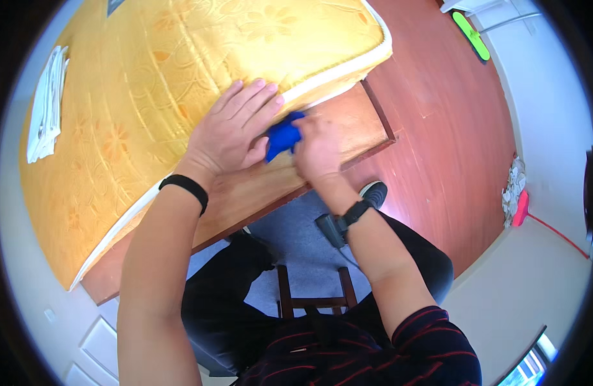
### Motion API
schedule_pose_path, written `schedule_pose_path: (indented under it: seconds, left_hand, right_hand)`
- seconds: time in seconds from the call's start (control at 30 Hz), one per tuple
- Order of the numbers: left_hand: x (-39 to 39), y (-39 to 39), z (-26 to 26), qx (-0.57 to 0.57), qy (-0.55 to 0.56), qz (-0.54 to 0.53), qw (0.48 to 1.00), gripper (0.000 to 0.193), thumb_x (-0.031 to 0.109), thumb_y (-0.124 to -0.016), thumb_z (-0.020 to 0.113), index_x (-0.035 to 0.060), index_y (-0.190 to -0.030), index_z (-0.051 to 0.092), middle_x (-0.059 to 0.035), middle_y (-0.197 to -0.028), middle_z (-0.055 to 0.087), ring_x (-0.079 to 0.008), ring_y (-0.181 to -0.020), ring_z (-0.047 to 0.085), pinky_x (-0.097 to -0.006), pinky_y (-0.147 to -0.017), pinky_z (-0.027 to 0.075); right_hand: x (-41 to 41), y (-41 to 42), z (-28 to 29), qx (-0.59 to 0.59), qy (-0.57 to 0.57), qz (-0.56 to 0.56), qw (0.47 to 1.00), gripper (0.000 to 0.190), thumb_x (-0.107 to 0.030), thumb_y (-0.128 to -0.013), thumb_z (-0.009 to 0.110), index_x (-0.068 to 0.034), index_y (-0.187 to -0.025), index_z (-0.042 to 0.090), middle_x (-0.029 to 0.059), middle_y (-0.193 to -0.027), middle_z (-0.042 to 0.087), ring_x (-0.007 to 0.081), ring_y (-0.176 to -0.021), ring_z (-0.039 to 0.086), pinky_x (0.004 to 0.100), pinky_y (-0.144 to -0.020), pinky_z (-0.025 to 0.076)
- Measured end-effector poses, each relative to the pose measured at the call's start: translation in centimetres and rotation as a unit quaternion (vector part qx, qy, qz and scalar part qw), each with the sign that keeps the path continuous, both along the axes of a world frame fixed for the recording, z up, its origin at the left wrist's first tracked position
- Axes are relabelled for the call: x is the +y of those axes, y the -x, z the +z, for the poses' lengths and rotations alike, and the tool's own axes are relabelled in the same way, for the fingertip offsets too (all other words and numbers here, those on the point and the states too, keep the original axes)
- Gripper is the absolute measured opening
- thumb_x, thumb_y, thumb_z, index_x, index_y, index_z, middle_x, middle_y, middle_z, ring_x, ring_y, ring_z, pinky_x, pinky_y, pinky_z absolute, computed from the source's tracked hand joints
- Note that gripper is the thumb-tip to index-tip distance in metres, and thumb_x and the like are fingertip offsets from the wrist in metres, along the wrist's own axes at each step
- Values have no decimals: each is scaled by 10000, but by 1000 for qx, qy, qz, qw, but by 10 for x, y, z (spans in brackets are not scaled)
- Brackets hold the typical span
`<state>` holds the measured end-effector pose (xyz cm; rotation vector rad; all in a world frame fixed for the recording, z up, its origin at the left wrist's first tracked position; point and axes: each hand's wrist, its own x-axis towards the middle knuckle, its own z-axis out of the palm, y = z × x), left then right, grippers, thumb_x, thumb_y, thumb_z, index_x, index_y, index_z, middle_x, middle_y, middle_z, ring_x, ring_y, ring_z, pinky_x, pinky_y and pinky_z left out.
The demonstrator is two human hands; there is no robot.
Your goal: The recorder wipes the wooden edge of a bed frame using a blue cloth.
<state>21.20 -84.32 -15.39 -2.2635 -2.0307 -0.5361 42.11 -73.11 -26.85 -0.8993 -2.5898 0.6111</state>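
My left hand (pixel 233 130) lies palm down on the edge of a yellow quilted mattress (pixel 151 87), fingers extended. Its thumb is close to a crumpled blue cloth (pixel 284 134); whether they touch I cannot tell. Blurred, my right hand (pixel 319 144) grips this cloth by its right side. The cloth is over the wooden bed frame (pixel 257 190), right by the mattress's white piped edge. Part of the cloth is hidden behind my right fingers.
Below me is a dark wooden stool (pixel 318 302). A stack of folded white sheets (pixel 48 106) lies on the mattress's left. Along the right wall are a green broom head (pixel 471 36), a red broom (pixel 521 208) and crumpled paper litter (pixel 513 188) on the reddish floor (pixel 451 144).
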Motion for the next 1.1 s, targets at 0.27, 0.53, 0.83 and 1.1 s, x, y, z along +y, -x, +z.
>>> schedule_pose_path:
  seconds: [0.27, 0.53, 0.83, 1.1]
  left_hand:
    - [0, -2, -3, -2, -7, -2, 1000, 757, 212, -818, 769, 70, -1544, 608, -144, -1631, 589, -330, -1546, 519, -528, -1333, 361]
    - [1, -1, 0, 6, 8, -1, 1000, 755, 226, -849, 762, 72, -1567, 588, -139, -1642, 577, -329, -1559, 503, -525, -1344, 339]
    - [1, -2, -1, 17, 12, 0, 1000, 766, 231, -851, 761, 76, -1577, 575, -142, -1643, 573, -336, -1563, 495, -526, -1346, 341]
    - [1, -2, 0, 34, 22, -9, 999, 742, 261, -877, 733, 63, -1574, 574, -159, -1641, 574, -348, -1559, 500, -529, -1335, 352]
  right_hand:
    - [-26, 11, 5, 2, 17, -65, 998, 449, -131, -834, 750, -167, -1281, 779, 132, -1293, 686, 380, -1232, 596, 523, -1055, 489]
    - [-61, -23, 1, -12, 97, 166, 981, 370, -129, -762, 817, -162, -1120, 732, 116, -1219, 657, 392, -1183, 613, 535, -959, 503]
    - [37, -100, 6, -72, -91, -158, 981, 439, -94, -818, 739, -206, -1241, 774, 107, -1365, 668, 387, -1251, 587, 532, -1026, 480]
    - [-57, -79, 10, -30, 30, -4, 999, 435, -123, -768, 796, -221, -1190, 763, 57, -1284, 643, 356, -1208, 585, 530, -981, 463]
